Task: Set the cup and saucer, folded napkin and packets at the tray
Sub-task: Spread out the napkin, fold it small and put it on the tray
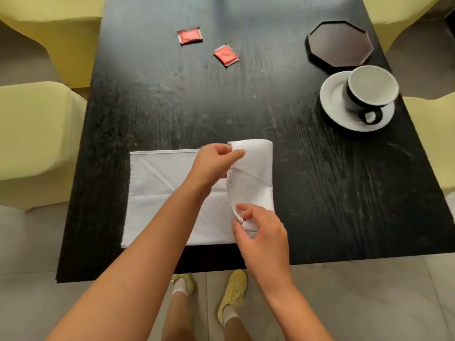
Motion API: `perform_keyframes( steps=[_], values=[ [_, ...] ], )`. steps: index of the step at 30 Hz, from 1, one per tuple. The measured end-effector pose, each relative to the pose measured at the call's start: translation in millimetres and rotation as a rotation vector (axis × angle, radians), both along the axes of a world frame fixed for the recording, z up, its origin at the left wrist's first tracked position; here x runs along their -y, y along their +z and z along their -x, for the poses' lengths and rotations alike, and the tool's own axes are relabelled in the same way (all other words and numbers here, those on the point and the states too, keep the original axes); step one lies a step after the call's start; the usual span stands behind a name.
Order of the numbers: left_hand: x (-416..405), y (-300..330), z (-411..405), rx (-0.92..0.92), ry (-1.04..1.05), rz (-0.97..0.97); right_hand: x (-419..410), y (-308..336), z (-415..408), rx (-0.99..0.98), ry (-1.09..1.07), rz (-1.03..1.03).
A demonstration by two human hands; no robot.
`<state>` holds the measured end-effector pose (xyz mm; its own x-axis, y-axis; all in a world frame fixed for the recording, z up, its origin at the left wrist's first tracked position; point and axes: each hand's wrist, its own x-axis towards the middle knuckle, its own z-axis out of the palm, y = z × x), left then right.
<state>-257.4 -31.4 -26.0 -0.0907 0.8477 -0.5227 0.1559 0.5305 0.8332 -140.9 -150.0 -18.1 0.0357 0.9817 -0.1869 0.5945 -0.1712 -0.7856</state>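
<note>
A white cloth napkin (162, 193) lies spread near the front edge of the black table (172, 107). Its right side is lifted and curled over to the left. My left hand (214, 163) pinches the far corner of that flap, and my right hand (261, 232) pinches its near corner. Two red packets (189, 36) (226, 55) lie apart at the back middle. A dark octagonal tray (339, 43) sits at the back right. Just in front of it a white cup with a black band (369, 89) stands on a white saucer (332, 94).
Pale yellow covered chairs (34, 143) stand along the left side, with more at the back left and on the right (438, 134). The table's front edge is close to my legs. My yellow shoes (234, 291) show on the tiled floor below.
</note>
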Motion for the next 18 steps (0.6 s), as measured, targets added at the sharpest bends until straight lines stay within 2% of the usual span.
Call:
perform_keyframes(
  steps=[2, 10, 18],
  values=[
    [-3, -1, 23, -0.072, -0.007, -0.041, 2, 0, 17, 0.037, 0.046, -0.045],
    [22, -26, 110, -0.125, 0.091, -0.051, 7, -4, 87, 0.084, 0.25, -0.046],
    [46, -50, 163, -0.455, 0.121, -0.065, 15, -20, 142, 0.161, 0.357, 0.05]
  ],
)
